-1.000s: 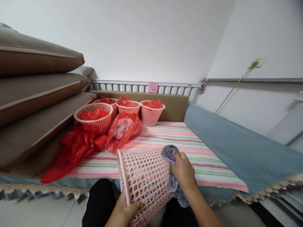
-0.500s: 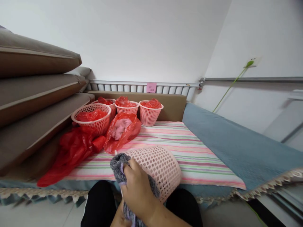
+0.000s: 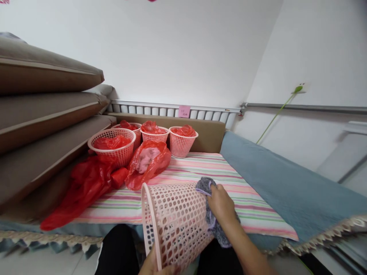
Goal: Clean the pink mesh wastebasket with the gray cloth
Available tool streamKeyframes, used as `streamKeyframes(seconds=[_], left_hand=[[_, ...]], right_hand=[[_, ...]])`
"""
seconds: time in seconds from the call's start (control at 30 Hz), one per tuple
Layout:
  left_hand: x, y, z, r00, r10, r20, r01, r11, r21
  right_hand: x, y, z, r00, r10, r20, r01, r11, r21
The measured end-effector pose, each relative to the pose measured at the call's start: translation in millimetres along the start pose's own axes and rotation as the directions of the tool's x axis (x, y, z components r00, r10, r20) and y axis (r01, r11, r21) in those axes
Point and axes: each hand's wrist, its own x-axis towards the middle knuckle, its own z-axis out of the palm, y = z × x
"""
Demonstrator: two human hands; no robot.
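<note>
Vs 0.5 s ago: right hand (image 3: 220, 202) and gray cloth (image 3: 220, 232) went from the rim end of the held pink basket (image 3: 180, 219) to its base end, on the right. Arms no longer crossed. Left hand (image 3: 156, 265), mostly covered then, now shows at the lower rim. Basket swung too: open mouth now visible at left, base edge now partly behind cloth. Vs 1.0 s ago: left hand lower in view, more of the mouth showing. Camera tipped up slightly; red marks (image 3: 4, 1) entered at top edge.
</note>
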Motion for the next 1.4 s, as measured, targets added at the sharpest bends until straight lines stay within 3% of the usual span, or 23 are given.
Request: streamKeyframes(seconds=[0.1,0.2,0.33,0.43,0.53,0.63,0.73,0.83,0.9,0.97,1.03,1.13,1.23,1.33,1.4], left_hand=[[7.2,16.4,11.4,0.996,0.003,-0.085,-0.014,0.992,-0.125],[14.4,22.2,15.5,0.991,-0.049,-0.126,0.025,0.981,-0.190],[19.4,5.0,2.9,0.977,-0.054,-0.206,0.015,0.982,-0.186],[18.3,-7.9,-11.1,0.950,0.018,-0.311,-0.046,0.995,-0.085],[15.3,-13.3,-22.0,0.953,0.000,-0.302,0.002,1.000,0.008],[13.4,-17.4,-26.9,0.955,-0.044,-0.292,0.050,0.999,0.012],[12.3,-22.4,-23.8,0.963,0.010,-0.270,-0.033,0.996,-0.081],[10.2,-21.1,-14.7,0.987,-0.004,-0.162,-0.021,0.987,-0.158],[9.0,-13.3,-7.0,0.996,-0.012,-0.085,-0.001,0.989,-0.150],[8.9,0.2,0.7,0.999,-0.014,-0.042,0.008,0.991,-0.135],[9.9,16.5,8.1,0.998,-0.013,-0.054,0.005,0.991,-0.136],[11.2,36.1,18.3,0.995,-0.022,-0.097,0.008,0.990,-0.143],[9.1,40.7,27.1,0.990,-0.052,-0.127,0.034,0.990,-0.139],[4.1,32.7,30.1,0.981,-0.081,-0.178,0.061,0.991,-0.119],[0.7,24.9,25.6,0.966,-0.063,-0.252,0.049,0.997,-0.061]], right_hand=[[-4.0,2.6,1.7,0.999,-0.019,-0.026,0.019,1.000,0.005],[-10.1,-12.8,0.2,1.000,-0.001,0.004,0.001,0.998,0.066],[-34.2,-66.5,-12.2,0.986,-0.165,0.000,0.158,0.944,0.290],[-63.6,-116.7,-29.6,0.929,-0.368,-0.046,0.346,0.814,0.467],[-85.4,-144.1,-41.3,0.883,-0.466,-0.063,0.424,0.731,0.535],[-88.4,-136.4,-37.1,0.866,-0.491,-0.092,0.464,0.722,0.513],[-70.4,-100.5,-22.2,0.890,-0.447,-0.091,0.443,0.801,0.403],[-40.5,-52.1,-9.1,0.973,-0.233,-0.004,0.227,0.946,0.233],[-24.3,-24.2,-4.5,0.998,-0.060,0.036,0.055,0.991,0.119],[-16.2,-6.1,-2.2,0.999,0.010,0.030,-0.011,0.999,0.038],[-15.1,1.9,-0.5,1.000,-0.006,0.009,0.006,1.000,0.009],[-18.2,-0.3,0.8,1.000,0.002,0.002,-0.002,0.999,0.037],[-27.1,-23.3,-5.2,0.999,0.009,0.035,-0.015,0.985,0.170],[-51.7,-71.8,-23.6,0.983,-0.182,0.009,0.161,0.892,0.423],[-73.0,-108.5,-38.8,0.927,-0.370,-0.065,0.343,0.763,0.547]])
